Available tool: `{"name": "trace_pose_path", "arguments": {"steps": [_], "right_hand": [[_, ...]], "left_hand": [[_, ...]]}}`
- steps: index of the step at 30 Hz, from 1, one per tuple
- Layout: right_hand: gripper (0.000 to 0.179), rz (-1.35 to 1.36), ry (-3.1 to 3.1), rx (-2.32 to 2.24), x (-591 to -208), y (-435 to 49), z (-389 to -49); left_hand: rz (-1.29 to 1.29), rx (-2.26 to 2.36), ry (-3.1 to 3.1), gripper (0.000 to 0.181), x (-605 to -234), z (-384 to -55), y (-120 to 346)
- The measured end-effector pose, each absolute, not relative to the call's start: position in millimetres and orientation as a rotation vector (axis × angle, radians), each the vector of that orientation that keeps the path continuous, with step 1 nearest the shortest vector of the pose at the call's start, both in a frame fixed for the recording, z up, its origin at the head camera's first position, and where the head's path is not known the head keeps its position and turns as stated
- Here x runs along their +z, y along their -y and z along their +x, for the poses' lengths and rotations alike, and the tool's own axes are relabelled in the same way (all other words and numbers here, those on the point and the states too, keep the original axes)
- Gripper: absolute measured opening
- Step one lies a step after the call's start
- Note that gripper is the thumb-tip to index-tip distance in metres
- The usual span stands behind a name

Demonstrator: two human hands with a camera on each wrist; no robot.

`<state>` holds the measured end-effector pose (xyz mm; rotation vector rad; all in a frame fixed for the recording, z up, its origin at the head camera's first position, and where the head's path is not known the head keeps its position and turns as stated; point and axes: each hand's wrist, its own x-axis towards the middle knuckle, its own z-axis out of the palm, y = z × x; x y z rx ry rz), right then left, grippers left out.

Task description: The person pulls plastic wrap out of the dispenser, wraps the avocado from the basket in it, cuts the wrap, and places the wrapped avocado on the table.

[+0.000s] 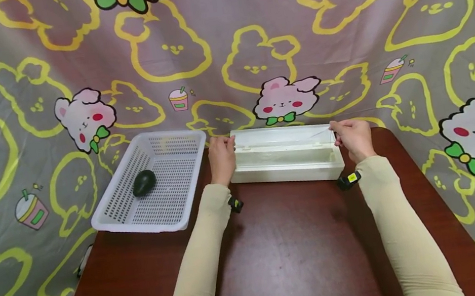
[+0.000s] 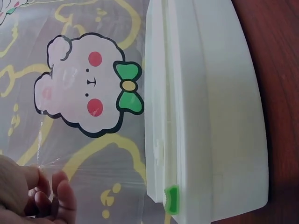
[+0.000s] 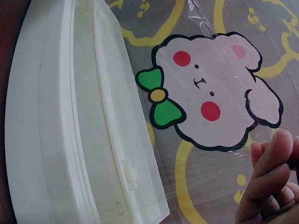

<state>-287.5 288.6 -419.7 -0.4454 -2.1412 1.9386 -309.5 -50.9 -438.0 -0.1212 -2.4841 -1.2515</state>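
White plastic basket (image 1: 143, 228) at ten o'clock, a dark green avocado (image 1: 144, 183) inside. Left hand (image 1: 222, 160) pinches clear film (image 2: 93, 156), which stretches from the pale dispenser (image 1: 287, 175) at twelve o'clock; right hand (image 1: 356, 139) pinches it at one o'clock. Uneven pulling could crease or split the film, or drag the dispenser askew.

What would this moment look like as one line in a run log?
left hand: pinches clear film | right hand: pinches film | white dispenser: on table, between hands | dark green fruit: in white basket
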Motion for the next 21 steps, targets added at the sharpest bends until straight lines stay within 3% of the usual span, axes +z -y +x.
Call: {"name": "trace_pose_path", "arguments": {"steps": [8, 16, 21], "right_hand": [[0.024, -0.413, 2.165, 1.934, -423.3, -289.0, -282.8], [0.027, -0.294, 2.357, 1.872, -427.8, -297.1, -252.8], [0.037, -0.211, 2.453, 1.904, -435.7, -301.9, -228.4]], "left_hand": [[-0.142, -1.461, 2.379, 0.026, -443.4, -307.1, 56.8], [0.076, -1.8, 2.322, 0.011, -449.7, -290.2, 61.1], [0.154, -1.997, 2.291, 0.018, -454.6, -281.9, 66.4]]}}
